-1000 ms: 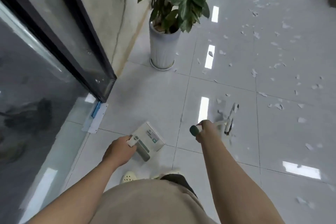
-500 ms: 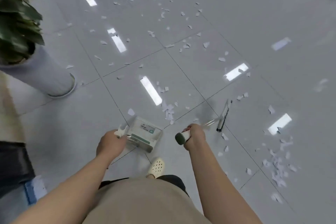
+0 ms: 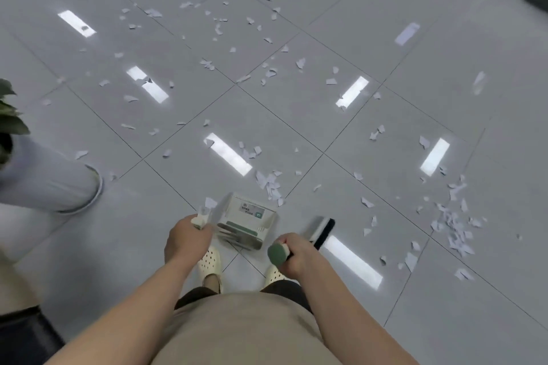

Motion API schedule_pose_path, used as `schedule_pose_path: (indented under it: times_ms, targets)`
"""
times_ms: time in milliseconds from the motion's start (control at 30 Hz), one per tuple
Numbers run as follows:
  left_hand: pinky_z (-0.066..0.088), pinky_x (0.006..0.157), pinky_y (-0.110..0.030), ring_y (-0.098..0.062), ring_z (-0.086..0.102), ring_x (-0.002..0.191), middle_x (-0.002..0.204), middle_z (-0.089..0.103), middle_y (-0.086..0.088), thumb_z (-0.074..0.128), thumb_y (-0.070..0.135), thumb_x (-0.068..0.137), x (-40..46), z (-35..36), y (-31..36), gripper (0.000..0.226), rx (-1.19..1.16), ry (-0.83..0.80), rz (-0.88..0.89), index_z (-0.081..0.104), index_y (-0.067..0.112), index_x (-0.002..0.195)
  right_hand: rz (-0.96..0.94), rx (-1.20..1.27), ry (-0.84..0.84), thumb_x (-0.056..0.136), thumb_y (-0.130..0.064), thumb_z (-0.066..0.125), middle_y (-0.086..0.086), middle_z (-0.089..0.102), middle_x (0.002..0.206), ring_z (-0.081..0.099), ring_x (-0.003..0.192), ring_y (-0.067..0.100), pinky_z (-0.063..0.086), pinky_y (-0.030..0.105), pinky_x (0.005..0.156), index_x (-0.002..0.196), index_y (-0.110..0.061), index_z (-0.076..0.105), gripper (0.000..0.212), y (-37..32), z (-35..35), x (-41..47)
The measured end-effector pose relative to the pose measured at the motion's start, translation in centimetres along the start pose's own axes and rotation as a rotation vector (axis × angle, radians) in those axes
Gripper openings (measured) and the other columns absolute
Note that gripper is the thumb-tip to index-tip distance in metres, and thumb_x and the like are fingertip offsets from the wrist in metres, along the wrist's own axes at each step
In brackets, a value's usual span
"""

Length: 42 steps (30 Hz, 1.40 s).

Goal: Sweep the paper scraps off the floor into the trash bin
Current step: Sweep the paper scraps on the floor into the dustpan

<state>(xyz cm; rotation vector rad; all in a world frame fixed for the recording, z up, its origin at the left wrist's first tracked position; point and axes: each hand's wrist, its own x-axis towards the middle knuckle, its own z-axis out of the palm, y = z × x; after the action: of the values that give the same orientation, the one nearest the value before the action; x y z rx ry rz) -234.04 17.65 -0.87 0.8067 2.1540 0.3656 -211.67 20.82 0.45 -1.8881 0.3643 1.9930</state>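
I take the white dustpan point(image 3: 247, 222) as my landmark. The left hand point(image 3: 188, 238) grips its pale handle, fingers curled around it, just left of the pan. The pan hangs in front of the two cream clogs point(image 3: 210, 261), and its edges are blurred. The right hand point(image 3: 298, 253) is to the right of the dustpan; its fingers are wrapped around the broom handle, whose green end cap point(image 3: 278, 254) points toward the camera. The black broom head point(image 3: 321, 231) is just right of the pan; I cannot tell if it touches the floor.

Half a second ago this head was farther out from the hand; now it is drawn in close beside the pan. The view has also turned: the white plant pot point(image 3: 44, 181) is now far left of the dustpan, at the picture's edge.

The paper scraps point(image 3: 271, 184) lie on the grey tiled floor point(image 3: 370, 38): a small heap just beyond the pan, a larger heap point(image 3: 453, 222) well to its right, and many loose pieces scattered farther ahead. I see no trash bin clearly.
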Motion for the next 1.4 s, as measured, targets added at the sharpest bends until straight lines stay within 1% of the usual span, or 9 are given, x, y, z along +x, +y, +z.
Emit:
schedule_pose_path:
  times_ms: [133, 233, 333, 467, 567, 867, 1033, 1233, 1400]
  targets:
    - [0.045, 0.059, -0.033, -0.031, 0.06, 0.066, 0.074, 0.067, -0.01, 0.063, 0.024, 0.093, 3.4, -5.0, -3.0, 0.013, -0.102, 0.069, -0.117, 0.066, 0.017, 0.082, 0.086, -0.025, -0.171, 0.088, 0.008, 0.046, 0.009, 0.057, 0.092, 0.049, 0.03, 0.017, 0.041, 0.022, 0.031, 0.097, -0.003, 0.052, 0.015, 1.5, 7.6, 2.2]
    - [0.044, 0.057, -0.033, -0.029, 0.055, 0.059, 0.067, 0.063, -0.008, 0.065, 0.022, 0.09, 5.7, -7.9, -4.7, 0.013, -0.158, 0.084, -0.145, 0.066, 0.017, 0.078, 0.098, 0.037, -0.257, 0.09, 0.008, 0.044, 0.005, 0.047, 0.067, 0.04, 0.032, 0.01, 0.038, 0.02, 0.029, 0.092, -0.007, 0.043, 0.015, -0.5, 12.1, 4.2]
    - [0.035, 0.056, -0.031, -0.025, 0.048, 0.059, 0.062, 0.056, -0.002, 0.064, 0.017, 0.09, 7.1, -10.0, -5.3, 0.021, -0.114, 0.016, -0.059, 0.059, 0.017, 0.07, 0.159, 0.039, -0.339, 0.075, 0.016, 0.053, 0.002, 0.037, 0.048, 0.038, 0.029, 0.012, 0.035, 0.022, 0.026, 0.08, -0.01, 0.04, 0.03, -3.7, 14.2, 6.2]
    - [0.033, 0.055, -0.029, -0.019, 0.05, 0.061, 0.063, 0.056, 0.007, 0.062, 0.018, 0.091, 8.5, -11.7, -4.6, 0.027, 0.042, -0.093, 0.073, 0.054, 0.027, 0.067, 0.151, -0.03, -0.371, 0.08, 0.006, 0.052, 0.0, 0.038, 0.046, 0.037, 0.029, 0.011, 0.034, 0.021, 0.026, 0.072, -0.013, 0.038, 0.024, -5.7, 17.4, 5.7]
    - [0.034, 0.054, -0.027, -0.014, 0.054, 0.065, 0.07, 0.06, 0.009, 0.062, 0.02, 0.092, 9.6, -11.9, -3.2, 0.022, 0.096, -0.138, 0.131, 0.057, 0.029, 0.073, 0.107, 0.056, -0.392, 0.081, 0.006, 0.051, -0.001, 0.036, 0.045, 0.036, 0.029, 0.01, 0.033, 0.018, 0.027, 0.07, -0.014, 0.037, 0.026, -5.2, 18.3, 4.0]
    - [0.043, 0.057, -0.029, -0.023, 0.059, 0.071, 0.085, 0.069, -0.003, 0.059, 0.013, 0.092, 10.7, -5.9, 2.4, 0.01, 0.029, -0.302, 0.223, 0.065, 0.02, 0.093, -0.177, 0.399, -0.077, 0.088, -0.005, 0.054, -0.004, 0.033, 0.05, 0.034, 0.031, 0.007, 0.03, 0.017, 0.026, 0.077, -0.016, 0.037, 0.023, -4.6, 4.6, -2.1]
    - [0.039, 0.058, -0.029, -0.022, 0.055, 0.067, 0.079, 0.065, -0.004, 0.056, 0.015, 0.094, 8.3, -1.1, 5.9, 0.013, 0.155, -0.431, 0.344, 0.061, 0.02, 0.083, -0.291, 0.683, 0.073, 0.089, -0.005, 0.054, -0.004, 0.034, 0.057, 0.035, 0.035, 0.007, 0.034, 0.016, 0.031, 0.089, -0.015, 0.041, 0.016, -1.2, -4.4, -4.4]
    - [0.04, 0.056, -0.028, -0.021, 0.061, 0.068, 0.075, 0.068, 0.004, 0.058, 0.027, 0.097, 4.0, 4.5, 7.5, 0.011, 0.31, -0.502, 0.527, 0.065, 0.029, 0.089, -0.262, 0.746, 0.214, 0.09, -0.005, 0.05, -0.003, 0.041, 0.066, 0.042, 0.032, 0.009, 0.035, 0.015, 0.03, 0.088, -0.013, 0.045, 0.01, 2.1, -13.2, -4.5]
    - [0.042, 0.057, -0.028, -0.016, 0.062, 0.068, 0.073, 0.067, 0.007, 0.057, 0.036, 0.099, 0.1, 8.2, 7.8, 0.011, 0.346, -0.492, 0.592, 0.065, 0.036, 0.091, -0.244, 0.874, 0.22, 0.089, -0.001, 0.051, -0.004, 0.043, 0.069, 0.042, 0.033, 0.009, 0.038, 0.014, 0.033, 0.085, -0.016, 0.048, 0.015, 3.5, -20.4, -4.0]
